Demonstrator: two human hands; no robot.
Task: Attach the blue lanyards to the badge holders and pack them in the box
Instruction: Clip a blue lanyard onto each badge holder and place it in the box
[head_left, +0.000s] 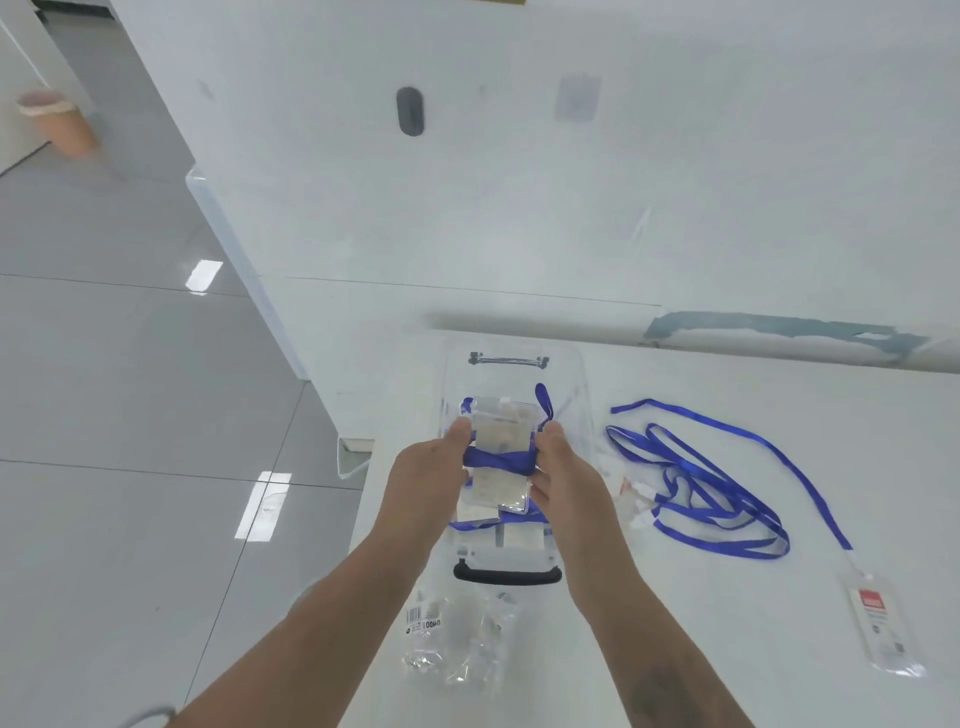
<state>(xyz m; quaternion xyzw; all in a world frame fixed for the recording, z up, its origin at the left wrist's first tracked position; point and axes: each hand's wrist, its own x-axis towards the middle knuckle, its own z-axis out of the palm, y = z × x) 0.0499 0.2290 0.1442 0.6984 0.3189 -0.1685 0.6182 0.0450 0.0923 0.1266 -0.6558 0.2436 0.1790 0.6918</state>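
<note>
both hands hold one clear badge holder (500, 457) over the open clear box (584, 415) on the white table (727, 623). the left hand (431, 473) grips its left edge, thumb on top near the upper corner, fingers curled underneath; the right hand (558, 470) grips the right edge the same way. a blue lanyard (498, 461) is wrapped across the middle of the holder, between the two thumbs, with a loop of it sticking up behind the right thumb. below the held holder, inside the box, lie more badge holders with blue strap, though how many is hard to tell. the box has a dark handle (506, 576) at its near end. just in front of it lies a crumpled clear plastic bag (457, 644) with a barcode label. to the right of the box a loose pile of blue lanyards (717, 483) sprawls on the table, and one strap runs out to another badge holder (883, 629) with a red label, well apart from the box.
</note>
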